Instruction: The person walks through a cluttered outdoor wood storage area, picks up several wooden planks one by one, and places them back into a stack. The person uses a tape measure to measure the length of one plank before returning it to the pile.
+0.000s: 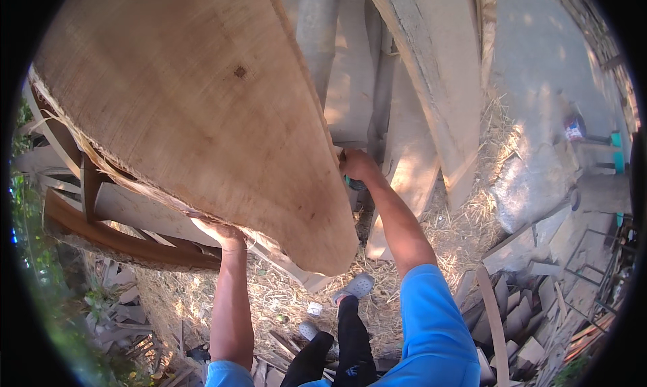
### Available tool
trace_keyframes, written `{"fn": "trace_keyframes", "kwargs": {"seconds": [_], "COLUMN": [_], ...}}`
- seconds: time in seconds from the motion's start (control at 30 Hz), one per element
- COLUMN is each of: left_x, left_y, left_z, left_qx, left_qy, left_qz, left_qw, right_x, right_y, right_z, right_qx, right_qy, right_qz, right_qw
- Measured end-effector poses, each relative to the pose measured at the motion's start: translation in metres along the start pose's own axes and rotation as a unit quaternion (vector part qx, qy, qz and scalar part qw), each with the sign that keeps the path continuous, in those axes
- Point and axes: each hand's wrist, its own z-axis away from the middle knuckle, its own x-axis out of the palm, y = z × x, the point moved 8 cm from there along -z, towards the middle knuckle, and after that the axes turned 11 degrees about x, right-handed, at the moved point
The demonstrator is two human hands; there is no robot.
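A broad wooden slab with a rounded near end and rough bark edges fills the upper left, tilted up close before me. Beneath its left edge my left hand grips the slab, the fingers mostly hidden under the wood. Beside the slab's right edge, my right hand is closed in a fist. Something small and green shows just under that fist; what it is, I cannot make out.
More long planks lie beyond the slab's right side. A curved bark-edged piece lies at left. Straw and shavings cover the ground around my feet. Wood offcuts are heaped at lower right, near a pale sack.
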Motion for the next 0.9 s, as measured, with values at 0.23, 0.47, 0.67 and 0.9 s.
{"fn": "trace_keyframes", "kwargs": {"seconds": [0.23,0.47,0.67,0.9], "left_x": [-0.009,0.005,0.007,0.026], "left_y": [-0.119,-0.098,-0.053,0.131], "left_z": [0.054,0.067,0.035,-0.019], "left_qx": [-0.017,-0.036,0.01,0.235], "left_qy": [-0.25,-0.203,-0.116,0.032], "left_qz": [-0.15,-0.083,-0.079,-0.091], "left_qw": [0.956,0.975,0.99,0.967], "right_x": [0.056,0.061,0.072,0.053], "right_y": [0.088,0.131,0.147,0.143], "right_z": [0.011,-0.036,-0.041,0.026], "right_qx": [0.092,0.089,0.201,0.117], "right_qy": [0.039,0.035,0.039,0.102], "right_qz": [0.14,0.326,0.284,0.299], "right_qw": [0.985,0.94,0.937,0.942]}}
